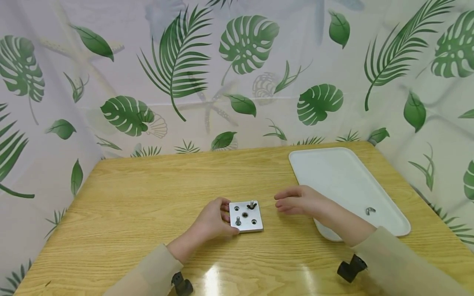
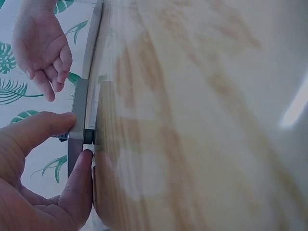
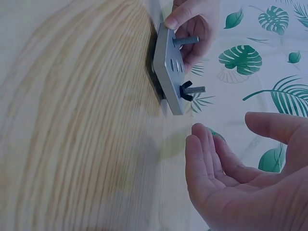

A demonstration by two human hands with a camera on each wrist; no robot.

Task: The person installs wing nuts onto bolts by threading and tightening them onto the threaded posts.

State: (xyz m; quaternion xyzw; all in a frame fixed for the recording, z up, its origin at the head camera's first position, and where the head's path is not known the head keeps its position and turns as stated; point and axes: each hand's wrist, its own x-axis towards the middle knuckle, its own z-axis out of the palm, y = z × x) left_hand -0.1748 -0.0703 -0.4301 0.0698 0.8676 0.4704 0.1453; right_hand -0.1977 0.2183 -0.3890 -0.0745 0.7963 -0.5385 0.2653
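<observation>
A square silver metal plate [image 1: 246, 225] with several holes is gripped at its left edge by my left hand [image 1: 212, 220], thumb on the near corner. In the left wrist view, the thumb presses the plate's top face and a finger reaches under it. Two threaded bolts stand up from the plate. The far bolt carries a dark wing nut [image 3: 185, 90]; the near bolt [image 3: 186, 41] is bare. My right hand [image 1: 301, 201] is held to the right of the plate, fingers extended and apart from it, with nothing in it.
A white tray [image 1: 326, 172] lies on the right side of the wooden table [image 1: 148, 185], partly behind my right forearm. A silver wing nut [image 1: 370, 211] rests near its front right. A leaf-patterned cloth [image 1: 207, 119] rises behind the table's back edge.
</observation>
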